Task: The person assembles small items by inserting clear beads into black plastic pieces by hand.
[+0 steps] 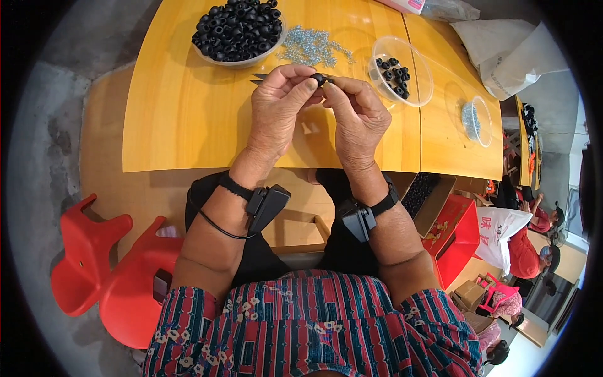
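Above the yellow table, my left hand (276,107) pinches a small round black hollow part (319,79) between thumb and fingers. My right hand (359,116) is closed at the part's right side, its thumb and forefinger pressed together; what they hold is too small to make out. Dark pointed metal tips (259,78), perhaps of scissors, stick out beside my left fingers. Just beyond my hands lies a loose pile of small clear bluish pieces (314,47). A bowl (251,61) heaped with similar black parts stands at the far left. To the right is a clear round tub (427,81) with several black parts.
Another clear tub (487,125) with small bluish pieces stands farther right on the yellow table (188,138). White plastic bags (496,53) lie at the far right. Below the table's edge are a box of dark parts (422,191) and a red box (458,232). Red chairs (88,257) stand at left; people sit at right.
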Tool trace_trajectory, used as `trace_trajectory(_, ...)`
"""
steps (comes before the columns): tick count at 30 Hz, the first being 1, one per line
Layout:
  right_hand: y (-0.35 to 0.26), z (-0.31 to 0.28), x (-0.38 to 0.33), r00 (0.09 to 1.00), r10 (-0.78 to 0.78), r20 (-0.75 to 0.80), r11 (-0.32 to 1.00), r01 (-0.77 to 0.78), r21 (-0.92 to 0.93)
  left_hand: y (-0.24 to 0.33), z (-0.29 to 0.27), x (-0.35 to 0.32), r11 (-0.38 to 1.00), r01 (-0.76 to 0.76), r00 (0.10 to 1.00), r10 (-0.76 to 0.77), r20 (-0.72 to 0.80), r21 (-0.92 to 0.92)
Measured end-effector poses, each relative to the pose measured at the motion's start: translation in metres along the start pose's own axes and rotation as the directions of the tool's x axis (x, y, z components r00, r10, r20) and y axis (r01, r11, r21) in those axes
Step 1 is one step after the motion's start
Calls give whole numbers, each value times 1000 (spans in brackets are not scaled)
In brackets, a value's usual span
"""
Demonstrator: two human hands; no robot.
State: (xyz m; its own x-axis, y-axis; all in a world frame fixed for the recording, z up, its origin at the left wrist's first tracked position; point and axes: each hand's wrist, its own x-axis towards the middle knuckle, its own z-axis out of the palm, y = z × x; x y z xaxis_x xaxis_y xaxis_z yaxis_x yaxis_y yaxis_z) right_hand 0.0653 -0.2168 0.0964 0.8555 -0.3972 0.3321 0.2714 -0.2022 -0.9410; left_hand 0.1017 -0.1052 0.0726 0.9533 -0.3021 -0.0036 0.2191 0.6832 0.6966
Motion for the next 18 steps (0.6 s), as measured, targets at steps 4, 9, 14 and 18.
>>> trace_trajectory(4, -1, -3, 2, 998, 54, 24, 997, -56, 54, 0, -1, 0, 1000, 17, 1000, -17, -4, 16)
trace_trajectory(9, -12, -8, 9, 974, 196, 110, 969, -210, 130, 4, 0, -1, 999, 39, 999, -39, 4, -19)
trace_trajectory(14, -12, -14, 13, 954, 254, 159, 942, -281, 182, 1, 0, 0, 998, 61, 998, -61, 4, -13)
trace_trajectory(18, -13, -16, 15, 945, 279, 171, 941, -305, 147, 2, 0, -1, 997, 77, 997, -77, 0, -1)
